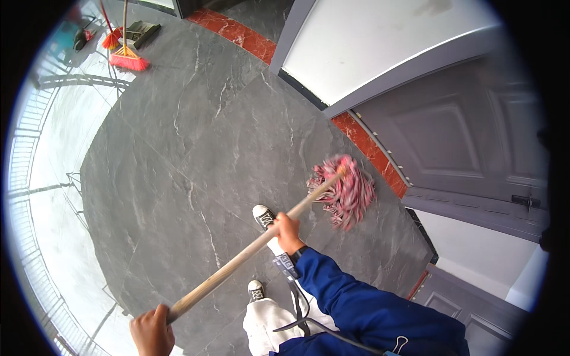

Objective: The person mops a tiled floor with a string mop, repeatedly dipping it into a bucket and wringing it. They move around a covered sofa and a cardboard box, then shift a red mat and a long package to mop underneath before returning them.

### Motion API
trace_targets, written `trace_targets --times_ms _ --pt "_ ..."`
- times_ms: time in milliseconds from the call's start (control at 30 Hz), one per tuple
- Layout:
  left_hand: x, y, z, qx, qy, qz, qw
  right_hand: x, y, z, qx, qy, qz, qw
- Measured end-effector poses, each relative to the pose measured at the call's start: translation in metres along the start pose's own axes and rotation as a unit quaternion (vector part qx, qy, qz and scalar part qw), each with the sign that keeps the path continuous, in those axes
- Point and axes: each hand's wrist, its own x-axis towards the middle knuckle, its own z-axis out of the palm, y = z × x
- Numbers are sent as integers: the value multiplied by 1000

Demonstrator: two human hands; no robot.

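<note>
A string mop with a long wooden handle (231, 270) runs diagonally across the view. Its pink and grey strands (345, 191) lie spread on the grey marbled floor tiles, close to the red stone threshold of a door. My right hand (287, 233), at the end of a blue sleeve, grips the handle around its middle. Near the handle's top end, at the lower left, my left hand (153, 331) is closed around the wood. The strands look blurred.
A closed grey panelled door (436, 138) stands at the right beside a white wall (383, 44). At the upper left are a broom with pink bristles (129, 61), a smaller red broom (111, 41) and a dustpan (141, 34). Metal railings (24, 155) curve along the left. My shoes (263, 216) stand below the handle.
</note>
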Motion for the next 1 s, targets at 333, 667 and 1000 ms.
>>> trace_targets --times_ms 333,667,1000 --pt "-19 37 -7 -188 -79 -280 938 21 -37 225 -334 -190 -100 918" --pt "8 79 48 -383 -96 -251 884 57 -30 263 -356 -357 -99 858" --pt "-67 58 63 -339 -277 -119 891 14 -39 76 -327 -210 -140 910"
